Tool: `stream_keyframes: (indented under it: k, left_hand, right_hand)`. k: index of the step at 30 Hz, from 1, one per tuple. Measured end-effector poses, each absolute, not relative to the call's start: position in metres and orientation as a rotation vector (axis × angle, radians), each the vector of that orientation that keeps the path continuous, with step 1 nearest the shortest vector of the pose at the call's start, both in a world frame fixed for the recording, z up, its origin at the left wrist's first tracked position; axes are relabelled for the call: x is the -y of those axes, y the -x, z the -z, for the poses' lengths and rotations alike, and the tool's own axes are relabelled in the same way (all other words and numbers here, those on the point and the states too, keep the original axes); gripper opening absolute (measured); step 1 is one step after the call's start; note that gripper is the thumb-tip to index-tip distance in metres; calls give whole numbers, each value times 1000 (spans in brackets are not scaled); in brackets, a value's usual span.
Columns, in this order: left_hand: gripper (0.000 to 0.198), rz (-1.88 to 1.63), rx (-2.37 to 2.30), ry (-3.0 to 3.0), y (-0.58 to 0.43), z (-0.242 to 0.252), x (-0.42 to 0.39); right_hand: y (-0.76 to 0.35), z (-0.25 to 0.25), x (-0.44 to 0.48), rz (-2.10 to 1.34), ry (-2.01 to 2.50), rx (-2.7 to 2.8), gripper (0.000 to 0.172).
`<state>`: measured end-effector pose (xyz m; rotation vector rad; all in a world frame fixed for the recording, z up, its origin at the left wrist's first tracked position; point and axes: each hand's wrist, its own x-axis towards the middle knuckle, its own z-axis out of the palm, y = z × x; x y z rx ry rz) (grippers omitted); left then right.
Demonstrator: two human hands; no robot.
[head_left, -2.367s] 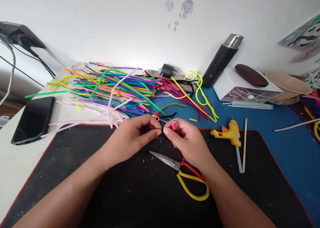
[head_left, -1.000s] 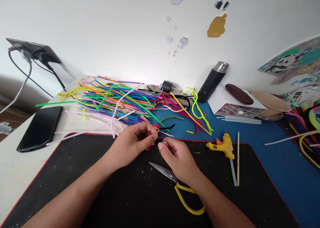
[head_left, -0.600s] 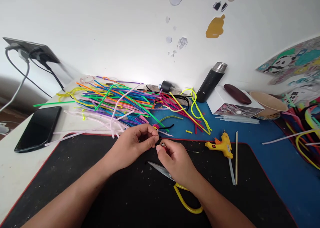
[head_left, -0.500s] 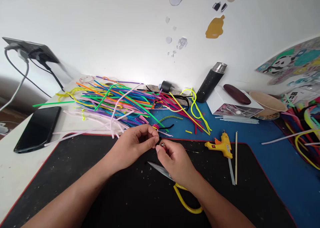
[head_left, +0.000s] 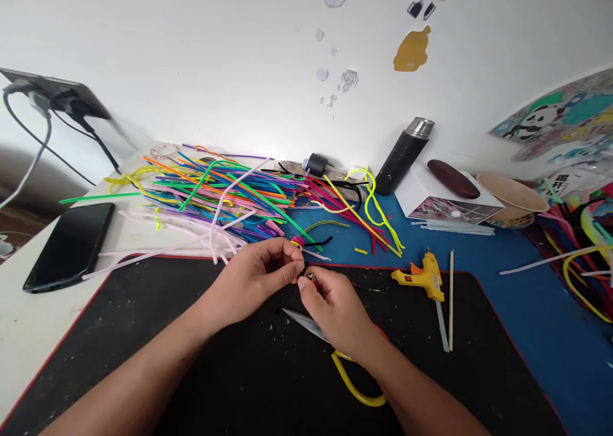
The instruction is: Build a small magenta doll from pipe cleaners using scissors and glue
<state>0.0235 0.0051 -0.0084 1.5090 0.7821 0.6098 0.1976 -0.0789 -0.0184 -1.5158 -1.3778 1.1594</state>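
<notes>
My left hand (head_left: 261, 279) pinches something small and dark between thumb and index finger, too hidden to name. Close against it, my right hand (head_left: 338, 305) has its fingers curled around a small tool with a bit of metal and red showing; most of it is covered. Beyond the fingertips sits a small pink and yellow piece (head_left: 297, 241), with a black pipe cleaner (head_left: 320, 243) stretching to its right. Scissors with yellow handles (head_left: 352, 388) lie on the black mat (head_left: 249, 378), partly under my right hand and forearm.
Colourful pipe cleaners (head_left: 225, 190) are heaped behind the mat. A yellow glue gun (head_left: 424, 278) and a thin wooden stick (head_left: 451, 302) lie at the right. Further out are a phone (head_left: 69, 248), a black flask (head_left: 402, 158) and a white box (head_left: 445, 196).
Both hands hold nearly the same pose, fingertips together. The whole view has shifted very slightly, and a little more red shows beside my right wrist.
</notes>
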Motion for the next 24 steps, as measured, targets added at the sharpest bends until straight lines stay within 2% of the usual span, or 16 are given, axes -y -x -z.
stream_keyframes:
  k: [24]
  left_hand:
    - [21, -592, -769, -1511, -24, 8, -5]
  right_hand:
    - [-197, 18, 79, -1202, 1512, 1346, 35]
